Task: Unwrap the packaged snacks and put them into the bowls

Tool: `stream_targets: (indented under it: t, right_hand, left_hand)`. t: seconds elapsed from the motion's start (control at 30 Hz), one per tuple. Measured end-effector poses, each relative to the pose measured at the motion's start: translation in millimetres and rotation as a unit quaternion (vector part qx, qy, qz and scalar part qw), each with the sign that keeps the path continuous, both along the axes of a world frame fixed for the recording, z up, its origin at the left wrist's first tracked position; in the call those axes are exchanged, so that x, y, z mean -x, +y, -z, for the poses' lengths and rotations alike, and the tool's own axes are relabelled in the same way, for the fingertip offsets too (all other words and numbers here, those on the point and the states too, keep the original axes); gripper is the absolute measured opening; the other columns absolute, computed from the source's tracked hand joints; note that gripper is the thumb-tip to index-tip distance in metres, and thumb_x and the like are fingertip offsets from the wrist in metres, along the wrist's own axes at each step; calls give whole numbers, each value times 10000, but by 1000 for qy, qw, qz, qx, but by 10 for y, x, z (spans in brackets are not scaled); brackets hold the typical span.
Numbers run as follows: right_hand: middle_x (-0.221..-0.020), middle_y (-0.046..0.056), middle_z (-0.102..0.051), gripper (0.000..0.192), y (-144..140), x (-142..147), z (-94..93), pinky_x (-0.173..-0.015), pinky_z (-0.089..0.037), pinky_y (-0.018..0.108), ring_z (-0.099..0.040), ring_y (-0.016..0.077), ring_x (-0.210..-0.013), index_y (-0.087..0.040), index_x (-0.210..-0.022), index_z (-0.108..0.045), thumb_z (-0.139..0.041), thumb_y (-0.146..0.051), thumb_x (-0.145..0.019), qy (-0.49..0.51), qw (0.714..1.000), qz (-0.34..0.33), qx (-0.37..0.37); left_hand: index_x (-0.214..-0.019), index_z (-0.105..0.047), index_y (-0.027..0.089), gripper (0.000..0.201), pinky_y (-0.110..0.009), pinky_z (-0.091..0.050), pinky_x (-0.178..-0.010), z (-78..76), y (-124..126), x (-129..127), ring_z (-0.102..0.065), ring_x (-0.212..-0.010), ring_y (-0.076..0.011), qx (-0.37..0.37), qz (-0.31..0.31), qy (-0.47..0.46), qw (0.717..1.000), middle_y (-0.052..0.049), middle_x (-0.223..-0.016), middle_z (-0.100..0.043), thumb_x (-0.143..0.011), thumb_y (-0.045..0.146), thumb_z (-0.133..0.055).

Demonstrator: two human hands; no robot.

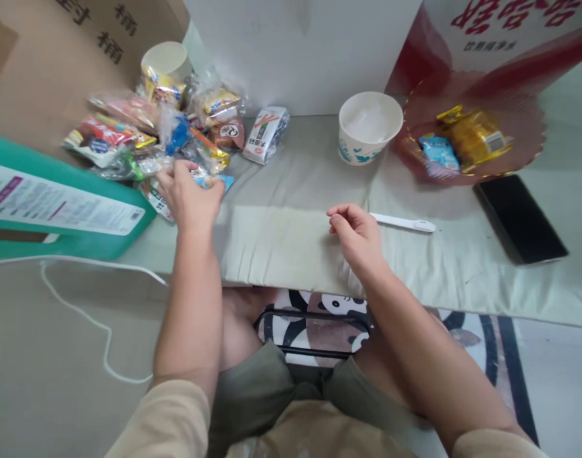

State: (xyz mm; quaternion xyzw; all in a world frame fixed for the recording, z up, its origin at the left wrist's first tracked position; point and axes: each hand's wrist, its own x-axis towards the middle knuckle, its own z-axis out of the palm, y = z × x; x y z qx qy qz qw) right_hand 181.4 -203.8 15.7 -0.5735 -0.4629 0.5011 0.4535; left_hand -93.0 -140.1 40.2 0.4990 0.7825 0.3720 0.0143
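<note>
A low bench point(462, 267) covered with a pale grey-green cloth point(281, 242) stands before a white wall panel point(300, 51). A brown cardboard box point(42, 63) leans at the left. The floor point(56, 356) is pale and smooth, with a white cable point(100, 331) trailing across it. Light is soft and even.

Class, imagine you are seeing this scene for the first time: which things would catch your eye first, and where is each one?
The bright heap of snack packets at the far left of the cloth-covered table stands out first, with the left hand resting at its near edge. Next comes the red dish at the far right, holding a yellow packet, with a white paper cup beside it. The right hand hovers mid-table, loosely curled.
</note>
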Motion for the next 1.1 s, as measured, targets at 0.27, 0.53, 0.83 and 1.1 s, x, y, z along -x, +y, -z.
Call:
stream_targets:
  t: [0.27,0.53,0.83,1.1]
  right_hand:
    - [-642,-33,-550,150,-4,169,39,-587,-353,282,-467,123,-590,-219,-847,-674,-582,-334,-818,-48,999,-17,-4]
    - [-677,-21,-578,153,-10,166,42,-592,-383,279,-489,121,-606,-208,-852,-659,-570,-331,-832,-58,998,-27,-14]
    - [-1241,77,-634,585,-1,54,255,-883,-576,364,-656,220,-1078,-299,-1309,-469,-691,-579,-846,39,990,-85,-109]
    - [-1207,116,-677,451,88,-292,237,-901,-570,442,-670,257,-1030,-249,-1291,-543,-613,-332,-854,-188,969,-21,-160]
  left_hand:
    - [-1091,-621,229,512,-602,-291,-1147,15,-89,49,-413,-1303,-401,128,13,8,992,-111,-1229,-536,-641,91,-822]
    - [-1122,-615,255,457,-405,-491,-848,-527,-494,124,-621,-892,-253,292,216,-40,931,-37,-968,-656,-708,359,-778]
    - [-1023,-673,205,482,-473,-611,-789,36,-293,-695,-737,-911,-305,303,343,-626,631,-91,-992,-756,-704,565,-704]
    - [-1058,-688,174,482,-380,-597,-934,243,-223,-835,-719,-1033,-249,188,362,-463,787,-80,-1084,-749,-659,370,-874]
